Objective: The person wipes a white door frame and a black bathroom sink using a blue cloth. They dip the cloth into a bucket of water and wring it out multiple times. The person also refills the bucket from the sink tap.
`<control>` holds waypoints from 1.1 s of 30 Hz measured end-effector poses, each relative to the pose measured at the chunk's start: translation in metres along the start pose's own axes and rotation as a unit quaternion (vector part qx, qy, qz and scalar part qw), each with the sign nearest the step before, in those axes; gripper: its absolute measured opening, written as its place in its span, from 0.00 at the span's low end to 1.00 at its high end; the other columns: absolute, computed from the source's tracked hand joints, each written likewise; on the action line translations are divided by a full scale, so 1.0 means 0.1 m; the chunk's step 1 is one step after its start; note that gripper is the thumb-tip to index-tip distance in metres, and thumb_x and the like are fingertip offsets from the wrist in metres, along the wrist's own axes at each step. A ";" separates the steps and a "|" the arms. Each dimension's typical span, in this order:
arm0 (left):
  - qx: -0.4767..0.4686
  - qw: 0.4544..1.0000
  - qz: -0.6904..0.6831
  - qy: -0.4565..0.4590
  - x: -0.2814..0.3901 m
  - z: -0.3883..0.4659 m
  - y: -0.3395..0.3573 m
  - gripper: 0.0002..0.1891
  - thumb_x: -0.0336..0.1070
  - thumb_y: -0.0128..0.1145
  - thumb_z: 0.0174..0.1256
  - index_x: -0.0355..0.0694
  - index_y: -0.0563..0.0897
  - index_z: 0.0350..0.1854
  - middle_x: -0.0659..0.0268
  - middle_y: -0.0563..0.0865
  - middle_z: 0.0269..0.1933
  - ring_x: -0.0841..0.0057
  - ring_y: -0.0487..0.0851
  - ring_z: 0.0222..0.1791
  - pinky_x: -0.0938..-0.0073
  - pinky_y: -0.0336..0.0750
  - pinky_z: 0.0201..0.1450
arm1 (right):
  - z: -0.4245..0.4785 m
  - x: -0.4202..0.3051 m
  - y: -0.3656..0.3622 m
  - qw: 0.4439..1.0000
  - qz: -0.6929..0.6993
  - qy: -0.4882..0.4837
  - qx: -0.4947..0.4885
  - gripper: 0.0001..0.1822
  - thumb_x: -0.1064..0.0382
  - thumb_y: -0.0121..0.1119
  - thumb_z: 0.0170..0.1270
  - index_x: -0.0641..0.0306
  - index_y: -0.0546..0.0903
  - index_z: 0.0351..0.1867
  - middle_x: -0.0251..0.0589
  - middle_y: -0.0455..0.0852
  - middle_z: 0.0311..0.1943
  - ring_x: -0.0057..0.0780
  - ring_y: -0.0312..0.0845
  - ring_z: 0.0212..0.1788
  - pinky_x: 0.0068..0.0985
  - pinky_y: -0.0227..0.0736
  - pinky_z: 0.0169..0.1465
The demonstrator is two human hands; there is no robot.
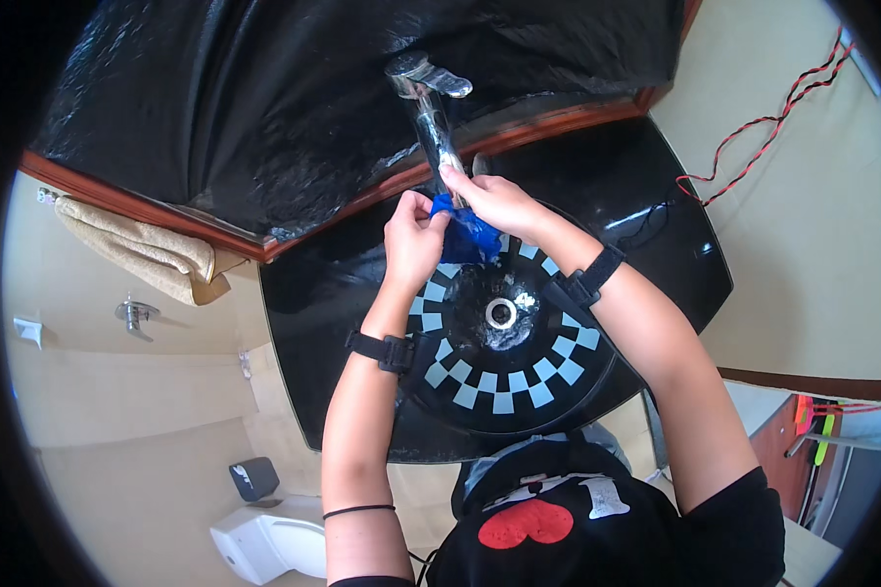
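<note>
A tall chrome basin faucet (433,125) rises behind a black basin (499,381) patterned with pale checks. Low on the faucet, my right hand (503,205) rests against the chrome body, its thumb lying along the metal. My left hand (415,238) pinches the edge of a blue cloth (473,235) between thumb and fingers. The cloth hangs at the faucet's lower end, under my right hand, over the back of the basin. My right fingers are partly hidden behind the cloth and faucet. Below sits the round metal drain (501,313), with wet shine around it.
Black plastic sheeting (301,110) in a reddish wooden frame (543,136) stands behind the black countertop (323,308). At left are a beige towel (139,249), a shower valve (136,312) and a white toilet (272,543). A red-black twisted cable (763,139) hangs at right.
</note>
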State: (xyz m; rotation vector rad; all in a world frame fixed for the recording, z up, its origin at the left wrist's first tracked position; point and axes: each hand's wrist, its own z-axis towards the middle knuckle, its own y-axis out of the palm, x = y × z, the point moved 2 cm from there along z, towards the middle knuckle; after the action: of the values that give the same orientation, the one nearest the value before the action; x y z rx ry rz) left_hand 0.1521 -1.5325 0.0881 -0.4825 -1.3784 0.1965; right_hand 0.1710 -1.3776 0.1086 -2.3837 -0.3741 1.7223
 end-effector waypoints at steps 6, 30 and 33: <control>0.005 1.000 0.005 0.008 0.07 -0.05 0.09 0.11 0.25 0.54 0.59 0.37 0.78 0.44 0.59 0.84 0.29 0.74 0.83 0.26 0.73 0.75 0.31 | -0.01 -0.02 0.03 1.000 -0.015 0.017 -0.014 0.47 0.23 0.37 0.58 0.69 0.78 0.52 0.52 0.81 0.47 0.39 0.74 0.56 0.33 0.66 0.57; -0.060 0.939 -0.188 -0.282 -0.16 -0.23 0.30 0.10 0.46 0.46 0.71 0.47 0.68 0.43 0.71 0.75 0.37 0.80 0.75 0.42 0.64 0.75 0.44 | -0.13 -0.05 0.11 0.991 0.114 0.048 0.048 0.46 0.26 0.52 0.53 0.80 0.79 0.43 0.50 0.81 0.40 0.31 0.80 0.44 0.26 0.80 0.42; -0.057 0.905 -0.273 -0.322 0.01 -0.30 0.31 0.09 0.46 0.46 0.72 0.47 0.70 0.43 0.73 0.76 0.38 0.80 0.74 0.47 0.60 0.72 0.50 | -0.10 0.00 0.11 0.990 0.115 0.045 0.066 0.46 0.26 0.52 0.53 0.79 0.79 0.42 0.49 0.81 0.38 0.30 0.81 0.42 0.25 0.80 0.40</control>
State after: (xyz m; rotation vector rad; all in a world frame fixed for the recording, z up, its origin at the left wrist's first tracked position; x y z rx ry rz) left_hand 0.1860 -1.5108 0.0719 -0.0993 -2.1283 -0.2112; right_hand 0.1815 -1.3881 0.1086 -2.4760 0.0305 1.6613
